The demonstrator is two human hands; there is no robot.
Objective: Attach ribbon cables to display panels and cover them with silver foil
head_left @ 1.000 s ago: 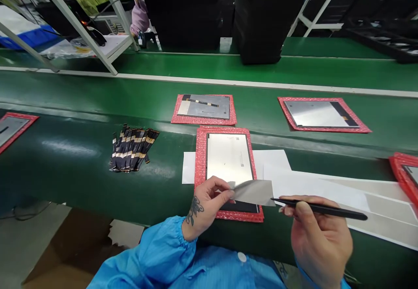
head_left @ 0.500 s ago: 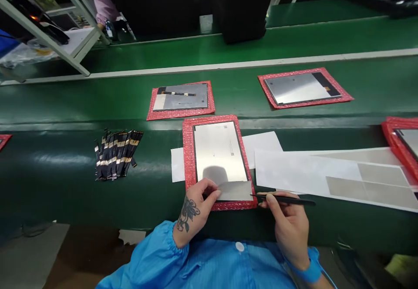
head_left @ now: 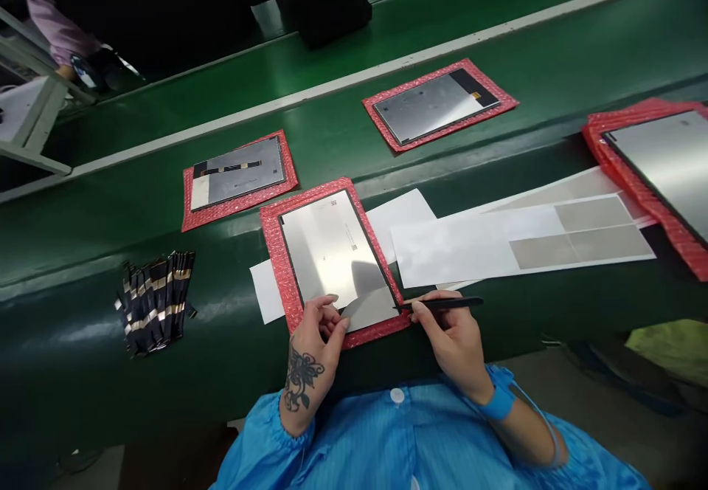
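A display panel, silvery side up, lies on red bubble wrap in front of me. Along its near end lies a grey rectangular sticker. My left hand pinches the sticker's left end between thumb and fingertips. With my right hand I grip black tweezers, their tips at the sticker's right end by the panel's edge. Whether the tips touch the sticker is too small to tell.
Left of the panel lies a pile of black flex cables. White sheets with grey stickers spread to the right. Other panels on red wrap sit behind left and behind right, with a stack at far right. A person's sleeve shows top left.
The camera view has turned and shifted, so everything sits tilted and further left. The sticker lies lower across the panel's near end, with both hands still at its two ends.
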